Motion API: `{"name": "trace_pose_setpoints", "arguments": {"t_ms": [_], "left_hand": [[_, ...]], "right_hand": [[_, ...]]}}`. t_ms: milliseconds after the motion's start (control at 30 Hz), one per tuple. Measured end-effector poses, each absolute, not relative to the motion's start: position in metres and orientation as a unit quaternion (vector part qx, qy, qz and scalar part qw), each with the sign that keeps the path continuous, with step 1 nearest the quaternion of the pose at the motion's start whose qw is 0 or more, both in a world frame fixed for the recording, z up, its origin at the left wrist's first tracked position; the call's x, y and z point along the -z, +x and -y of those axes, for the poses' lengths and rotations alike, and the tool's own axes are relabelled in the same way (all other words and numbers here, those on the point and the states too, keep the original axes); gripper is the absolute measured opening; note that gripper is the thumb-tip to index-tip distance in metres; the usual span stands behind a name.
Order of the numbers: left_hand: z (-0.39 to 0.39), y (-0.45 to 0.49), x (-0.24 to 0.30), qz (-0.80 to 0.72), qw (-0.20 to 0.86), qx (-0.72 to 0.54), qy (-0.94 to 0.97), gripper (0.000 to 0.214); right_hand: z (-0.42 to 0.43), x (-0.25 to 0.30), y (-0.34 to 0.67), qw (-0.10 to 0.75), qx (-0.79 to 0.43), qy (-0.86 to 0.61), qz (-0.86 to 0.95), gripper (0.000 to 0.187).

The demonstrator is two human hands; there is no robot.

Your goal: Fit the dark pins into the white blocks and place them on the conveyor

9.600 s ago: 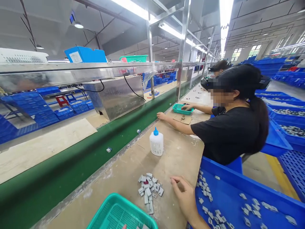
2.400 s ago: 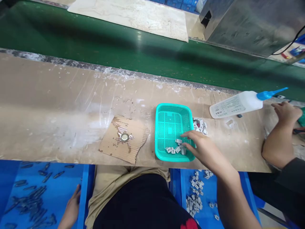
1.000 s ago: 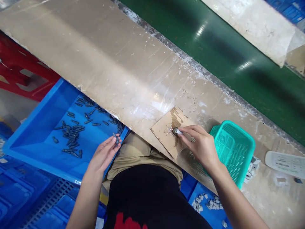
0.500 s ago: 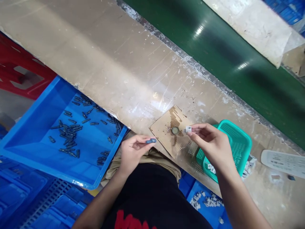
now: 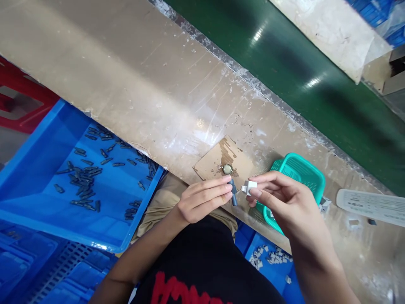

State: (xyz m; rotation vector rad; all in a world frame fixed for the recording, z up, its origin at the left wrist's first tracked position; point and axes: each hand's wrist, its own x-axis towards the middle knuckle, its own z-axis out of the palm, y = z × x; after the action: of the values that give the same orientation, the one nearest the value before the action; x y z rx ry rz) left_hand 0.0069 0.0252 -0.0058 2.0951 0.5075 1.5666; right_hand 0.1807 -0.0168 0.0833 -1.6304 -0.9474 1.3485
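Note:
Between the fingertips of my left hand [image 5: 205, 196] is a dark grey plastic piece [image 5: 233, 193], slim and tube-like, pointing down toward me. Facing it, my right hand [image 5: 286, 196] pinches a small white plastic block [image 5: 250, 187] with a narrow tab on its left side. A small gap separates the two pieces. Just beyond them lies a cardboard square [image 5: 210, 159] with wet brown stains, and a small round metal cap [image 5: 227, 169] sits on it.
A blue bin [image 5: 104, 230] with many dark pieces stands at left. Right of my right hand is a green basket [image 5: 319, 181], then a clear plastic lid-like piece [image 5: 370, 207]. White blocks [image 5: 278, 255] lie in a lower blue bin. A green strip [image 5: 284, 63] runs beyond the bench.
My left hand has moved right and turned, bringing the dark piece close to the white block. The right hand has come slightly lower, and the white block now shows its tab side.

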Motion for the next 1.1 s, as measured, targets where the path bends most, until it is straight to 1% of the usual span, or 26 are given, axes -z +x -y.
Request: {"name": "trace_pose_setpoints", "arguments": {"t_ms": [167,333,433,533,700,833,900,1000,1033,1067,1100], "left_hand": [[-0.026,0.002,-0.010,-0.182,0.212,-0.522,0.806,0.025],[-0.031,-0.003,-0.018,-0.158,0.186,-0.487,0.838,0.023],[-0.038,-0.006,-0.021,-0.124,0.174,-0.475,0.853,0.020],[-0.046,-0.009,-0.024,-0.082,0.166,-0.453,0.872,0.013],[-0.057,-0.003,-0.018,-0.023,0.118,-0.468,0.876,0.007],[-0.060,0.006,-0.004,-0.023,0.106,-0.475,0.873,0.007],[-0.061,0.002,0.001,-0.063,0.141,-0.443,0.883,0.015],[-0.059,-0.019,0.008,-0.228,0.173,-0.398,0.871,0.033],[-0.058,-0.031,0.011,-0.305,0.151,-0.425,0.839,0.038],[-0.057,-0.045,0.016,-0.377,0.105,-0.463,0.795,0.043],[-0.055,-0.061,0.022,-0.454,0.073,-0.486,0.743,0.045]], "right_hand": [[0.016,-0.088,0.179,0.371,-0.547,-0.650,0.374,0.015],[0.012,-0.090,0.179,0.359,-0.575,-0.645,0.351,0.018],[0.009,-0.090,0.180,0.346,-0.602,-0.639,0.331,0.021],[0.008,-0.088,0.183,0.335,-0.625,-0.629,0.318,0.020],[0.010,-0.082,0.183,0.323,-0.641,-0.633,0.289,0.021],[0.008,-0.074,0.186,0.318,-0.621,-0.652,0.298,0.026],[0.000,-0.068,0.201,0.330,-0.575,-0.675,0.323,0.029],[-0.025,-0.056,0.250,0.393,-0.416,-0.744,0.344,0.038],[-0.037,-0.052,0.272,0.411,-0.356,-0.769,0.335,0.043],[-0.049,-0.050,0.296,0.423,-0.302,-0.792,0.321,0.047],[-0.060,-0.047,0.321,0.436,-0.247,-0.814,0.295,0.046]]}}
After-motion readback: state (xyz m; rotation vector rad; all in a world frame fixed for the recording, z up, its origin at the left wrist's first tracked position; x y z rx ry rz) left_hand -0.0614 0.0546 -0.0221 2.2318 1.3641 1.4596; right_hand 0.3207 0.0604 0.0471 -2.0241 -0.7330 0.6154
